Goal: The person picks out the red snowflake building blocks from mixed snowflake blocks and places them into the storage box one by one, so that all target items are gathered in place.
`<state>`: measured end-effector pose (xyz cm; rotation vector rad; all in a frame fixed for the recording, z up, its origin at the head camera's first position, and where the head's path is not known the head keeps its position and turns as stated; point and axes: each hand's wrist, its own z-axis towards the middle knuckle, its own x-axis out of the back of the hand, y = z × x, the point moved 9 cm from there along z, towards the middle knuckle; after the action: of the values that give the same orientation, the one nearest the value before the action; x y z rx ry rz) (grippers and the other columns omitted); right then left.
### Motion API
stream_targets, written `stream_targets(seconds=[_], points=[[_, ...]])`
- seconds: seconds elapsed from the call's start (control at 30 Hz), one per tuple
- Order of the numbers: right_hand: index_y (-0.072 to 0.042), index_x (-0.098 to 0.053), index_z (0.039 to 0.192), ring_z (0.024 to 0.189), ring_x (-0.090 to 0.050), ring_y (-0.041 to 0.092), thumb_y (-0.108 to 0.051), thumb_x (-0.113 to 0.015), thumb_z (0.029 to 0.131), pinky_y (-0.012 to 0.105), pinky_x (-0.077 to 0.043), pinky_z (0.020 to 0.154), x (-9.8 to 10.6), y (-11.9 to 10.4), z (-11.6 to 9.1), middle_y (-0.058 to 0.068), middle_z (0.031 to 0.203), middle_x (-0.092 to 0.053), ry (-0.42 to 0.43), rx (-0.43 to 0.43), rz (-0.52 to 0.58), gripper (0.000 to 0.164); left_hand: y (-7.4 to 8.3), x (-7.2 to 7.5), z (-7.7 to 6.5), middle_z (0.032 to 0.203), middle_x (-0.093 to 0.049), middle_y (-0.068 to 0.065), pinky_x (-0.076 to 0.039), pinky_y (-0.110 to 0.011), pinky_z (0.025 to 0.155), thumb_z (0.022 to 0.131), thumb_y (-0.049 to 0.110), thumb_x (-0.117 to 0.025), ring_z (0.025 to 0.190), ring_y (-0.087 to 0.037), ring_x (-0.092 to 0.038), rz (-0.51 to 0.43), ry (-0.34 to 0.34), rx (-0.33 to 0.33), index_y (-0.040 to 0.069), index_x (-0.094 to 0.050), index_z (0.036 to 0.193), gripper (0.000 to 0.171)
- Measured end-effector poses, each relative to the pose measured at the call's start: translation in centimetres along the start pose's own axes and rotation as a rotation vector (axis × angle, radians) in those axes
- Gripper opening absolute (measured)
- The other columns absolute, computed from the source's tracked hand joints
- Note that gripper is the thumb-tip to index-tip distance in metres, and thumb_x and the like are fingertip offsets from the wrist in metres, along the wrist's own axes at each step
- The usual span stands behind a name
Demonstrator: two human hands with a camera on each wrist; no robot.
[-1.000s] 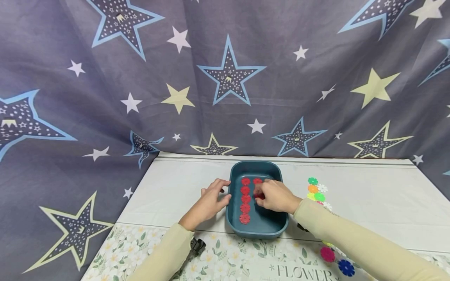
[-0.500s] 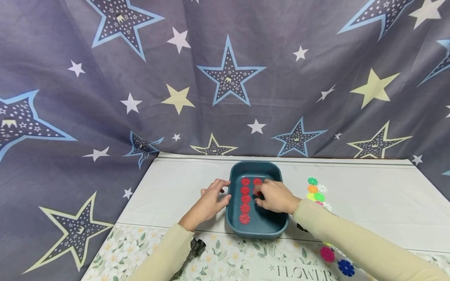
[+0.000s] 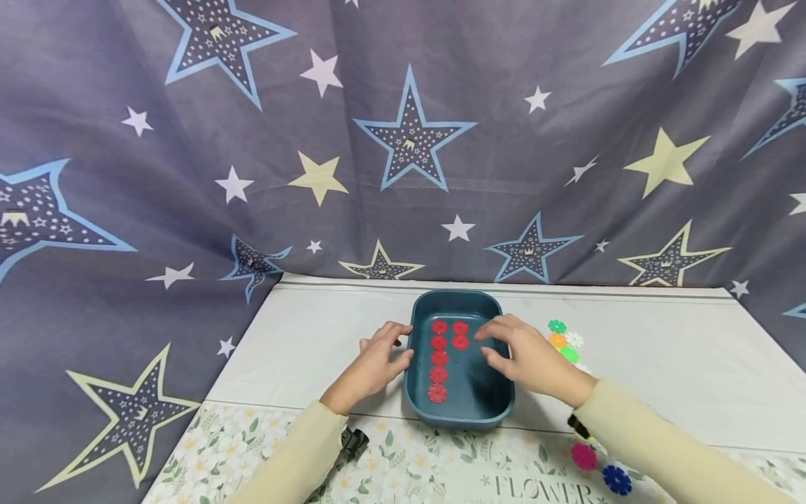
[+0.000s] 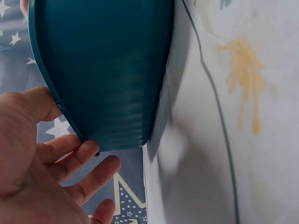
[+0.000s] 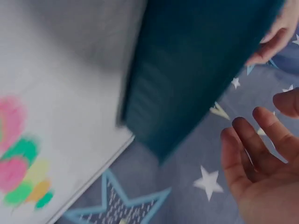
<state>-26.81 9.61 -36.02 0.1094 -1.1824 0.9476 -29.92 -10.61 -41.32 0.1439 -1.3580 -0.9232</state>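
A dark teal rectangular tub (image 3: pixel 469 409) stands on the table. Inside it, several red flower-shaped plastic discs (image 3: pixel 439 358) form a column on the left. Two more red discs (image 3: pixel 460 341) lie at the top of a second column. My left hand (image 3: pixel 371 364) touches the tub's left rim with thumb and fingertips; the left wrist view shows these fingertips (image 4: pixel 88 147) against the rim. Over the tub's right side hovers my right hand (image 3: pixel 532 357), its fingers spread and holding nothing. In the right wrist view its fingers (image 5: pixel 261 154) are apart from the tub.
Loose flower discs in green, orange and white (image 3: pixel 569 354) lie on the white cloth right of the tub. Nearer the front are a pink disc (image 3: pixel 584 456) and a blue disc (image 3: pixel 617 480), partly beside my right sleeve. A star-patterned curtain (image 3: pixel 403 210) hangs behind the table.
My right hand has let go of a red disc, which now lies second in the right column, and has moved right with its fingers opened. My left hand stays at the rim.
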Motion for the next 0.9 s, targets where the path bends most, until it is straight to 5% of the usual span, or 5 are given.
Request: stream_targets(seconds=[0.2, 0.6, 0.9], points=[[-0.01, -0.068, 0.1, 0.1, -0.059, 0.023, -0.009, -0.076, 0.078, 0.044, -0.047, 0.083, 3.1, 1.6, -4.4, 0.002, 0.102, -0.062, -0.002, -0.037, -0.103, 0.024, -0.2, 0.0, 0.0, 0.121, -0.054, -0.005, -0.026, -0.042, 0.076, 0.091, 0.015, -0.062, 0.1, -0.022, -0.056, 0.011, 0.005, -0.001, 0.003, -0.054, 0.128, 0.04], [-0.014, -0.069, 0.1, 0.088, -0.057, 0.023, -0.016, -0.081, 0.073, 0.039, -0.049, 0.069, 3.3, 8.5, -14.2, -0.003, 0.099, -0.06, -0.382, -0.265, -0.09, 0.03, 0.0, 0.0, 0.0, 0.122, -0.054, -0.006, -0.027, -0.042, 0.075, 0.092, 0.017, -0.061, 0.1, -0.022, -0.056, 0.021, 0.004, -0.008, 0.002, -0.054, 0.128, 0.039], [-0.016, -0.07, 0.095, 0.087, -0.059, 0.02, -0.008, -0.081, 0.07, 0.039, -0.049, 0.071, 3.4, 10.9, -16.4, -0.009, 0.094, -0.059, -0.329, -0.347, -0.13, 0.029, 0.0, 0.0, 0.0, 0.121, -0.054, -0.006, -0.027, -0.041, 0.074, 0.091, 0.015, -0.062, 0.099, -0.023, -0.057, 0.023, 0.015, -0.018, 0.002, -0.055, 0.127, 0.039]])
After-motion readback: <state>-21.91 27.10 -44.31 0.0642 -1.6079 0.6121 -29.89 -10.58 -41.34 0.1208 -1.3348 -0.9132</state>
